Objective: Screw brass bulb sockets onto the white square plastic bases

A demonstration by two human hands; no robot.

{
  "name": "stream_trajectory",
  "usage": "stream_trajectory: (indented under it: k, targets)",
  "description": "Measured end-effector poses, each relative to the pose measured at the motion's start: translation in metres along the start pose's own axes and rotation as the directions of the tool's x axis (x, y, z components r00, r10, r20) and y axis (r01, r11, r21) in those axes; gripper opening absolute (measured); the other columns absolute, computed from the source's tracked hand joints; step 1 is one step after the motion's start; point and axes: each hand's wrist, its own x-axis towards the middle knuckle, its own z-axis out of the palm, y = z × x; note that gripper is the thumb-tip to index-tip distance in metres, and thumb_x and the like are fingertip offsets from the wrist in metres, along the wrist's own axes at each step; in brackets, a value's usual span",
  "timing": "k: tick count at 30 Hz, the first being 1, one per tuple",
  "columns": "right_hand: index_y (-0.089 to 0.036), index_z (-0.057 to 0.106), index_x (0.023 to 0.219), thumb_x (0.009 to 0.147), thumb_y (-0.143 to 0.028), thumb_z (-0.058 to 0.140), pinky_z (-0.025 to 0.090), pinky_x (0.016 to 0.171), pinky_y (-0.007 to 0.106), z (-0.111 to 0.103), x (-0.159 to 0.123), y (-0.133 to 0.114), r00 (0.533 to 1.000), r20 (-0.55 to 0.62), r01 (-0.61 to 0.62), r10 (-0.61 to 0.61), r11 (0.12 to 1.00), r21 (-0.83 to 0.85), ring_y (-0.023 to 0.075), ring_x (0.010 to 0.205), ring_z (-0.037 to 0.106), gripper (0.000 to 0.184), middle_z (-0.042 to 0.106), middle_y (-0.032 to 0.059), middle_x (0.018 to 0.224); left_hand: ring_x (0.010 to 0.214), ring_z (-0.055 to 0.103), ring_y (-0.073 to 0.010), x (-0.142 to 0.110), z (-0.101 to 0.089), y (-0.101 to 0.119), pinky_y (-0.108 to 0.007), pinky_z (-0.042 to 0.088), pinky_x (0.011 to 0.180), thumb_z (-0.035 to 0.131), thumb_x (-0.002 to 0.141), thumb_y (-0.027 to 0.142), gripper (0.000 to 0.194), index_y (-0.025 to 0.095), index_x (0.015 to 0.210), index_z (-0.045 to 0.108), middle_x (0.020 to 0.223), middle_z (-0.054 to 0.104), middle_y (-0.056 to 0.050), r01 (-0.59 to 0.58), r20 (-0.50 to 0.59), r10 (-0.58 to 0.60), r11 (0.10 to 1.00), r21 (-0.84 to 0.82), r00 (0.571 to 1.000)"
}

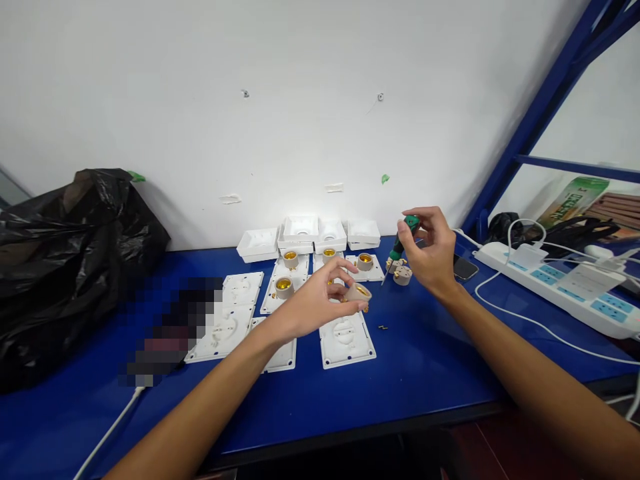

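My left hand [320, 300] is closed on a beige lamp socket [358, 293] with a brass insert, held just above a white square base plate [346, 340] on the blue table [425, 360]. My right hand [429, 253] grips a green-handled screwdriver [400, 245], tip pointing down toward the table. Another beige socket part [401, 272] lies on the table under the right hand. More sockets [284, 287] with brass centres sit on white plates behind the left hand.
White plates [230, 327] lie spread at centre-left, with stacked white covers [305, 232] against the wall. A black plastic bag [65, 253] fills the left. A white power strip [565, 283] with cables and a phone [464, 267] lie right, by a blue frame [540, 113].
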Motion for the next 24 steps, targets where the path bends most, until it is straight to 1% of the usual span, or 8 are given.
stream_trajectory:
  k: [1,3,8,10,13,16,20,24]
  targets:
    - [-0.024,0.062,0.102,0.093,-0.036,0.064,0.052,0.061,0.031,0.001,-0.001,-0.001,1.0,0.008,0.002,-0.002,1.0,-0.001,0.0151,0.071,0.06,0.016,0.059,0.0005,0.081,0.09,0.07,-0.0162,-0.002,-0.004,-0.002,-0.033,0.056,0.075,0.072,0.086,0.037,0.048,0.026,0.125,0.048,0.123,0.06,-0.009,0.018,0.029,-0.018,1.0,0.005,0.999]
    - [-0.024,0.062,0.102,0.093,-0.036,0.064,0.051,0.059,0.03,0.002,-0.003,-0.003,0.999,0.032,0.005,-0.004,1.0,-0.004,0.0152,0.07,0.06,0.015,0.06,0.0004,0.08,0.095,0.071,-0.0181,-0.005,-0.011,-0.006,-0.033,0.057,0.076,0.071,0.086,0.037,0.047,0.026,0.126,0.049,0.124,0.06,-0.01,0.031,0.074,-0.032,0.999,0.014,0.997]
    - [-0.023,0.062,0.101,0.092,-0.035,0.064,0.049,0.057,0.03,0.004,-0.008,-0.006,0.997,0.078,0.003,-0.002,1.0,-0.01,0.0147,0.068,0.06,0.015,0.06,0.0003,0.079,0.112,0.067,-0.0219,-0.01,-0.02,-0.008,-0.037,0.056,0.088,0.069,0.089,0.041,0.04,0.028,0.125,0.06,0.117,0.07,-0.007,-0.026,0.157,0.003,0.988,0.149,0.988]
    - [-0.023,0.062,0.102,0.092,-0.035,0.064,0.051,0.059,0.03,0.004,-0.009,-0.006,0.996,0.086,0.004,-0.003,1.0,-0.003,0.0147,0.069,0.06,0.015,0.061,0.0005,0.08,0.115,0.066,-0.0214,-0.01,-0.024,-0.005,-0.037,0.055,0.09,0.069,0.089,0.041,0.038,0.029,0.124,0.063,0.121,0.071,-0.006,-0.038,0.202,0.001,0.983,0.181,0.979]
    - [-0.023,0.062,0.102,0.092,-0.035,0.064,0.052,0.061,0.031,0.004,-0.009,-0.007,0.995,0.095,0.005,-0.006,1.0,0.01,0.0148,0.07,0.06,0.015,0.061,0.0006,0.08,0.113,0.067,-0.0186,-0.011,-0.028,0.0,-0.033,0.056,0.09,0.068,0.09,0.035,0.036,0.032,0.126,0.065,0.128,0.07,-0.003,-0.048,0.281,-0.008,0.98,0.192,0.96]
    - [-0.023,0.062,0.102,0.092,-0.035,0.064,0.053,0.061,0.031,0.005,-0.009,-0.007,0.995,0.097,0.002,-0.003,1.0,0.007,0.015,0.071,0.06,0.015,0.061,0.0008,0.081,0.11,0.068,-0.0169,-0.013,-0.03,0.003,-0.031,0.055,0.088,0.067,0.09,0.03,0.038,0.034,0.127,0.065,0.13,0.07,-0.002,-0.079,0.332,0.005,0.974,0.211,0.943]
    - [-0.023,0.063,0.102,0.092,-0.034,0.064,0.052,0.059,0.03,0.004,-0.009,-0.006,0.996,0.094,-0.002,0.001,1.0,0.009,0.015,0.072,0.061,0.015,0.061,0.0007,0.081,0.108,0.067,-0.0181,-0.015,-0.027,0.002,-0.029,0.053,0.083,0.066,0.091,0.034,0.038,0.032,0.129,0.064,0.13,0.068,-0.002,-0.092,0.354,-0.015,0.954,0.284,0.935]
    - [-0.023,0.062,0.102,0.093,-0.035,0.064,0.052,0.061,0.03,0.004,-0.009,-0.006,0.995,0.104,0.004,-0.004,1.0,0.0,0.0149,0.071,0.061,0.015,0.061,-0.0001,0.08,0.11,0.062,-0.022,-0.016,-0.02,-0.002,-0.031,0.049,0.089,0.068,0.089,0.049,0.053,0.03,0.137,0.055,0.131,0.06,-0.006,-0.1,0.331,-0.037,0.916,0.388,0.943]
